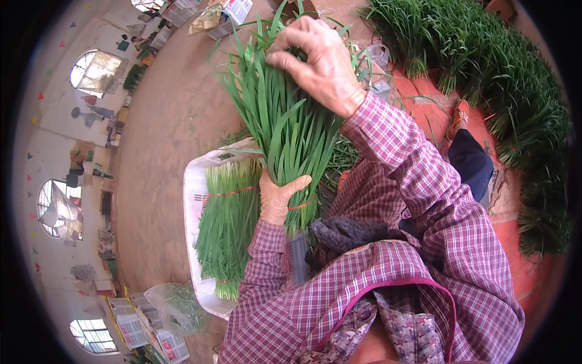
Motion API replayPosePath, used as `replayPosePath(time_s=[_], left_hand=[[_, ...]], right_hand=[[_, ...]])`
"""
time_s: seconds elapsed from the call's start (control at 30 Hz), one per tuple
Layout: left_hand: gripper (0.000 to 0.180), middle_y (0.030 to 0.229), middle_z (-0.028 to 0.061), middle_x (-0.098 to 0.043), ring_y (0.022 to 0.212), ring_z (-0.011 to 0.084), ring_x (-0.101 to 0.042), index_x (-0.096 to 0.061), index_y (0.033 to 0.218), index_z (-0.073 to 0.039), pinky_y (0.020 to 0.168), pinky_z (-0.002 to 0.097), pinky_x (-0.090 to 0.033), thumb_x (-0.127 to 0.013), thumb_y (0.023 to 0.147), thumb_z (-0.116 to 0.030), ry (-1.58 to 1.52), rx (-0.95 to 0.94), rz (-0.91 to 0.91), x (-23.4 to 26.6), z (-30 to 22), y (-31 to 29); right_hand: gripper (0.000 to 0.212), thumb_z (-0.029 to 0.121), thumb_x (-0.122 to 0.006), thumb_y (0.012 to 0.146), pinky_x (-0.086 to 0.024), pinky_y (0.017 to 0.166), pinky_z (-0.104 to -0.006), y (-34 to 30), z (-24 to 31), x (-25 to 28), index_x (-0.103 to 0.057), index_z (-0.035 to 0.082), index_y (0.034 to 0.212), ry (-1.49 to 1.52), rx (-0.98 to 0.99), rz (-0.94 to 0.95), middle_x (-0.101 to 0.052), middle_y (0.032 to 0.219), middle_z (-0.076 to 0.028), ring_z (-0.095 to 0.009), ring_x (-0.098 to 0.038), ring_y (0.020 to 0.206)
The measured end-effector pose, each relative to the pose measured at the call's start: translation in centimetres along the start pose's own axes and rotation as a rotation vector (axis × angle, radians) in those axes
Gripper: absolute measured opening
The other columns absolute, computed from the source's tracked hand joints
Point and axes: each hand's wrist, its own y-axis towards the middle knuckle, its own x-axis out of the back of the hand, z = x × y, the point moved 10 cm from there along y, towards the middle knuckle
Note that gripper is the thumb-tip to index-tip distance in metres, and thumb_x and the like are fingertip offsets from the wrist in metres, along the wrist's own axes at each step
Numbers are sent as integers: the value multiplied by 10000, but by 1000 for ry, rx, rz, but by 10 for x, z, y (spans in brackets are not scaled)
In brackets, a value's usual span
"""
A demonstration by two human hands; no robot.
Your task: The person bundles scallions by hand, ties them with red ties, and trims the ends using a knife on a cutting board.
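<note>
My left hand (280,195) is wrapped around a large bunch of garlic chives (291,133), its thumb lying across the leaves. A red band (301,204) ties the bunch just below that hand. The long flat green leaves fan out away from me. Over their tips, my right hand (318,64) bends with curled fingers and thumb close together; whatever lies between them is hidden. Left of the bunch, a white plastic crate (193,224) holds tied chives (227,224) with pale ends at the far side.
Many upright bunches of chives (479,67) line the right side on red flooring (415,91). Loose leaves (342,155) lie beyond my lap. A clear plastic bag with greens (176,306) is at lower left. Cartons (230,15) stand at the far side.
</note>
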Motion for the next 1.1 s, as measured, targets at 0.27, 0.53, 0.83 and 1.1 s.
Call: replayPosePath(time_s=[0.27, 0.53, 0.83, 1.1], left_hand=[[728, 1216, 52, -657, 1074, 200, -652, -570, 1319, -49, 980, 355, -532, -905, 673, -26, -28, -16, -102, 35, 19, 2], [822, 1268, 88, -615, 1085, 214, -651, -483, 1377, -32, 980, 359, -546, -920, 682, -63, 20, -48, -66, 24, 15, 4], [769, 1221, 93, -626, 1043, 197, -671, -486, 1353, -17, 911, 337, -596, -898, 705, -34, 3, -46, -29, 11, 7, -2], [769, 1216, 86, -626, 1039, 190, -664, -485, 1354, -23, 920, 329, -586, -893, 703, -22, 16, -20, -41, 9, 7, -1]], right_hand=[[175, 146, -667, 960, -499, 809, -267, -2, -45, 54, -738, -8, 1001, 308, -350, -60, -712, 925, -49, -133, -653, 870], [186, 273, -743, 833, -458, 869, -418, 4, 22, 4, -760, 167, 984, -86, 158, 46, -609, 980, -77, -286, -559, 953], [283, 332, -772, 818, -434, 1008, -438, -7, 0, -30, -736, 120, 1001, -169, 43, 213, -615, 1208, -105, -319, -531, 1173], [180, 255, -727, 861, -441, 955, -442, -13, -7, -37, -698, 95, 939, -165, 48, 232, -664, 1107, -73, -309, -570, 1093]])
